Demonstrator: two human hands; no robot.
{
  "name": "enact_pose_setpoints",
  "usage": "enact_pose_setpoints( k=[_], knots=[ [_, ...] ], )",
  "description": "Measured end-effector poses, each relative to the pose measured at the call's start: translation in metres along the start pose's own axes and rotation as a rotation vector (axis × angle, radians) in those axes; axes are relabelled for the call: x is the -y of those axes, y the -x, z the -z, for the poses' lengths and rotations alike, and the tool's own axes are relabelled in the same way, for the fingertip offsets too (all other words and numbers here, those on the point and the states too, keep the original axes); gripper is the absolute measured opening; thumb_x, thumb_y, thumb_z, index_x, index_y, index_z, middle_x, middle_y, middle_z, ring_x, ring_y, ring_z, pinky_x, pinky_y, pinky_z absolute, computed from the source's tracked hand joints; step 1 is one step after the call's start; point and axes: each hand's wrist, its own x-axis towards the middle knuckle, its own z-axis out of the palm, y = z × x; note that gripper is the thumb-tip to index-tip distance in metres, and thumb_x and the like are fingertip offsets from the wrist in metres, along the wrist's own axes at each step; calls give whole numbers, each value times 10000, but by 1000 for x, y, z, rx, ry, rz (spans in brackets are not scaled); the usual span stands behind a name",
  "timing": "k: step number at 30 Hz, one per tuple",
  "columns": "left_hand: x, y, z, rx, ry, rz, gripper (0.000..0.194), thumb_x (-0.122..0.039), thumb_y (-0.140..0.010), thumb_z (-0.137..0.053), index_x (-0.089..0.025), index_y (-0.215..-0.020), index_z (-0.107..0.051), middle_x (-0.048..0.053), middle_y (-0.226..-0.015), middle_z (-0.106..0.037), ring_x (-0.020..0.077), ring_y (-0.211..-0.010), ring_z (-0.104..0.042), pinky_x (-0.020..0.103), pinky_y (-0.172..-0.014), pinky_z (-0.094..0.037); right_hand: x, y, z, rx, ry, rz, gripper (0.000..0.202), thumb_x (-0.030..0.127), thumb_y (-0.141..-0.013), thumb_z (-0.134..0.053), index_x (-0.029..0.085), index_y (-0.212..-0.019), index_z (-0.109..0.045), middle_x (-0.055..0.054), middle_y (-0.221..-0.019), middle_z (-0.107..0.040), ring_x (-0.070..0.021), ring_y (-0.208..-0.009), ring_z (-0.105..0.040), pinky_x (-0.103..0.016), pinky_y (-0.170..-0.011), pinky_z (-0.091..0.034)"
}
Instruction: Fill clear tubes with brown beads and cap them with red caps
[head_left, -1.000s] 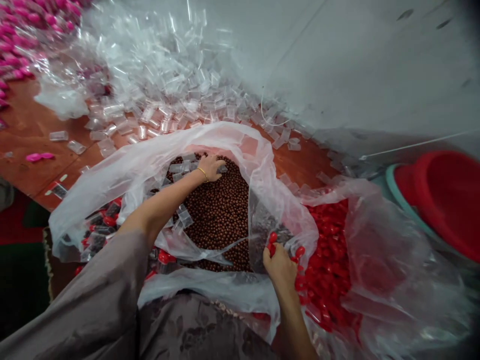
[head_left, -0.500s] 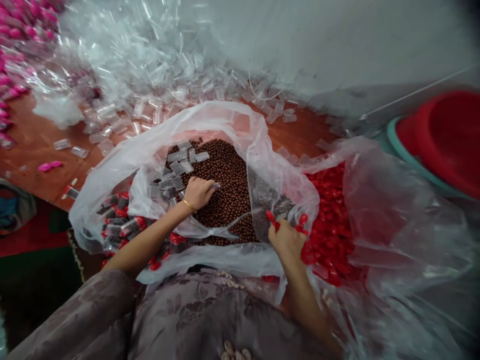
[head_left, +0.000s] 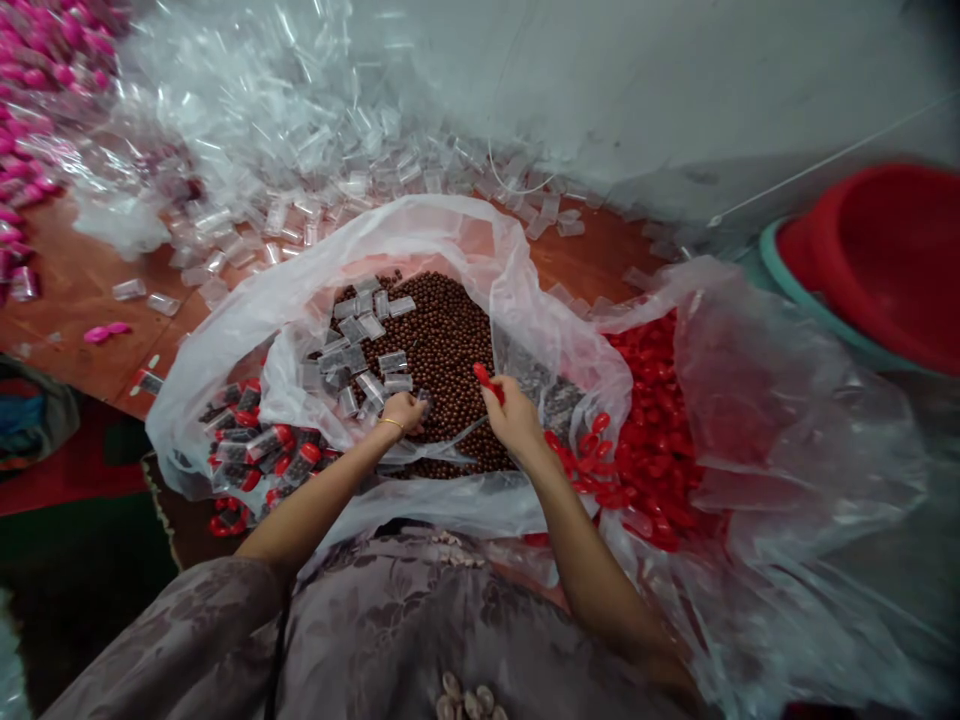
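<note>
My left hand (head_left: 403, 411), with a gold bangle at its wrist, is closed on a small clear plastic container (head_left: 424, 400) over the front part of the brown balls (head_left: 448, 345). The balls fill an open white plastic bag (head_left: 420, 222). My right hand (head_left: 513, 415) pinches a red plastic cap (head_left: 484, 376) above the right side of the balls. Several clear containers (head_left: 369, 326) lie on the balls beyond my left hand. Filled containers with red caps (head_left: 259, 448) are heaped at the left, within a fold of the bag.
Loose red caps (head_left: 656, 430) fill another clear bag (head_left: 802, 400) at the right. A big pile of clear containers (head_left: 300, 150) covers the back of the orange table (head_left: 45, 300). Pink pieces (head_left: 56, 45) are heaped at the far left. Red basins (head_left: 900, 260) stand at the right.
My right hand has moved left from the red caps with one red cap in its fingers. My left hand has come slightly nearer to me, still gripping a clear container.
</note>
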Motion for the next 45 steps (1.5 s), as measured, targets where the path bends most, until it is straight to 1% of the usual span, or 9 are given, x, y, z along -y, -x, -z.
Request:
enact_pose_setpoints(
  k=[7, 12, 16, 20, 27, 30, 36, 40, 45],
  knots=[
    [-9, -22, -8, -189, 80, -123, 197, -291, -776, -538, -132, -890, -564, 8, -578, -584, 118, -529, -577, 222, -552, -451, 35, -78, -60, 110, -16, 201, 246, 234, -842, -404, 120, -1012, -540, -120, -1027, -609, -198, -965, -535, -325, -896, -351],
    [-6, -24, -5, -121, 205, -273, 267, -194, -713, -588, -149, -973, -552, 8, -785, -629, 109, -677, -587, 224, -641, -473, 24, -48, -56, 160, -216, 177, 252, 305, -854, -375, 165, -992, -534, -54, -947, -633, -143, -838, -568, -276, -793, -421],
    [-3, -12, 1, 84, 442, -536, 336, -236, -636, -674, -151, -938, -554, 10, -871, -630, 112, -781, -578, 252, -777, -456, 9, -23, -28, -54, -582, 118, 288, 385, -825, -396, 176, -988, -509, -58, -1025, -613, -137, -934, -558, -284, -836, -420],
    [-8, 2, 7, 244, 659, -646, 472, -335, -574, -741, -168, -969, -543, 17, -914, -629, 129, -847, -575, 297, -865, -416, -1, 0, -12, -50, -725, -90, 305, 462, -779, -433, 186, -897, -489, 5, -746, -614, -106, -582, -554, -241, -605, -451],
    [-18, 17, 3, 400, 715, -609, 471, -332, -534, -774, -150, -912, -561, 20, -879, -621, 128, -804, -572, 298, -812, -437, 16, 38, -1, -21, 96, -113, 246, 277, -825, -415, 166, -997, -551, -92, -933, -643, -184, -801, -596, -272, -689, -416],
    [-18, 21, -5, 376, 735, -611, 449, -346, -541, -770, -146, -883, -559, 14, -853, -620, 116, -792, -570, 274, -809, -426, 28, 46, 3, 31, 174, -79, 276, 245, -826, -409, 144, -1060, -515, -108, -920, -643, -198, -782, -606, -279, -678, -414],
    [-14, 34, -25, 399, 686, -590, 461, -372, -523, -773, -138, -848, -544, -1, -789, -593, 99, -738, -551, 222, -721, -420, 35, 51, -1, -81, -181, 159, 203, 364, -795, -489, 196, -883, -558, -9, -701, -594, -134, -647, -552, -247, -655, -434],
    [-14, 37, -23, 402, 744, -576, 489, -415, -543, -757, -145, -880, -526, 6, -821, -597, 106, -729, -558, 237, -690, -446, 31, 49, 0, -228, -430, 119, 234, 389, -782, -498, 188, -901, -521, -52, -873, -613, -154, -802, -564, -296, -751, -449],
    [-13, 36, -10, 472, 714, -523, 502, -422, -565, -743, -149, -912, -503, 21, -834, -625, 117, -692, -594, 257, -662, -468, 26, 44, 0, -31, -877, -72, 282, 444, -801, -465, 199, -941, -445, 56, -620, -546, -86, -507, -517, -224, -534, -442]
  ],
)
